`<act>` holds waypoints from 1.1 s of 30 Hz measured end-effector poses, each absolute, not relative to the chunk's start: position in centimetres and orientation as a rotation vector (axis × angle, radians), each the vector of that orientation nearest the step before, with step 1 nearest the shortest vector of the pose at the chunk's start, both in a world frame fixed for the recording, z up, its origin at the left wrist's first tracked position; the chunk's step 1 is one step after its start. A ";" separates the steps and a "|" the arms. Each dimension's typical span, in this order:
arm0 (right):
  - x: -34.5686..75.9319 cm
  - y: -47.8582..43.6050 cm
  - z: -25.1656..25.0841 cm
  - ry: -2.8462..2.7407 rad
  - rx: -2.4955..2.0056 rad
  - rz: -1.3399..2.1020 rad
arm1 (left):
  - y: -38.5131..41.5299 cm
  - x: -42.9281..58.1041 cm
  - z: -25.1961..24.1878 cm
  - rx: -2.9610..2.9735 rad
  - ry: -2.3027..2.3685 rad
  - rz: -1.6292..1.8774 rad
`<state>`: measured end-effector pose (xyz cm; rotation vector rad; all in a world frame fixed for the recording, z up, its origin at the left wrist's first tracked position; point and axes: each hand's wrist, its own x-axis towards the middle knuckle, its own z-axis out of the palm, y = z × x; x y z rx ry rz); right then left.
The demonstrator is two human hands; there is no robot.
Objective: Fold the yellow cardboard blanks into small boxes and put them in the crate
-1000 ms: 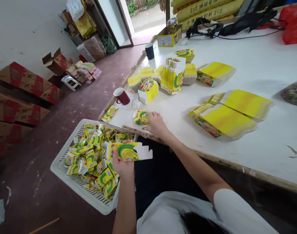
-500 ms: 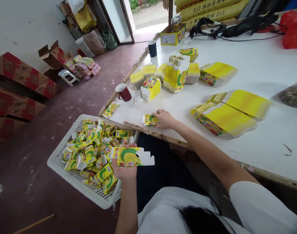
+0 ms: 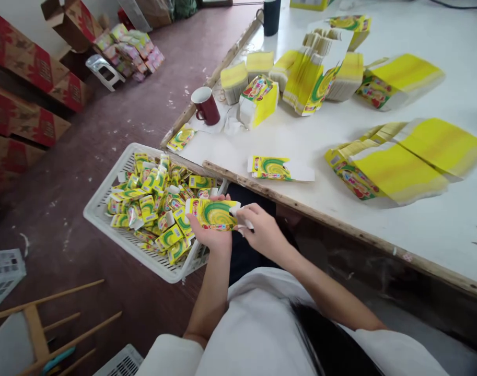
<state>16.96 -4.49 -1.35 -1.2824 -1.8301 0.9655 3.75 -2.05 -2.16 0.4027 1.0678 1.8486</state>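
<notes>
A small yellow and green carton [image 3: 217, 213] lies across my left hand [image 3: 214, 235], its printed face up and the thumb along its near side. My right hand [image 3: 262, 230] pinches the white flaps at the carton's right end, and the fingers partly hide them. Just beyond my hands, a flat carton [image 3: 273, 167] with a white flap lies by the table's edge. Below and left of my hands stands a white plastic basket [image 3: 101, 224] heaped with small yellow cartons [image 3: 148, 203].
On the white table [image 3: 301, 209] stand a maroon mug [image 3: 207, 107], a dark mug [image 3: 271, 18] and stacks of flat yellow cartons [image 3: 403, 156]. Red-brown cardboard boxes [image 3: 22, 47] line the left wall. A wooden chair [image 3: 38, 329] lies at lower left.
My right hand has left the table and come to the carton's flaps in my left hand. The carton it touched on the table lies free. The view has tilted down.
</notes>
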 end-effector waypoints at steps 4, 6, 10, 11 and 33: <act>14.5 -6.2 -3.0 -1.642 -1.284 1.085 | -2.1 4.1 -1.9 0.396 1.026 1.913; 14.4 -6.2 -3.1 -1.560 -1.281 1.126 | -2.0 4.3 -1.8 0.389 0.964 1.895; 15.0 -6.1 -2.9 -1.447 -1.236 1.235 | -2.0 4.4 -1.9 0.364 0.946 1.823; 15.0 -6.1 -3.0 -1.427 -1.214 1.277 | -2.0 4.4 -2.0 0.365 0.959 1.815; 15.6 -7.0 -2.3 -1.457 -1.213 1.356 | -4.2 5.4 -2.6 0.441 0.896 1.620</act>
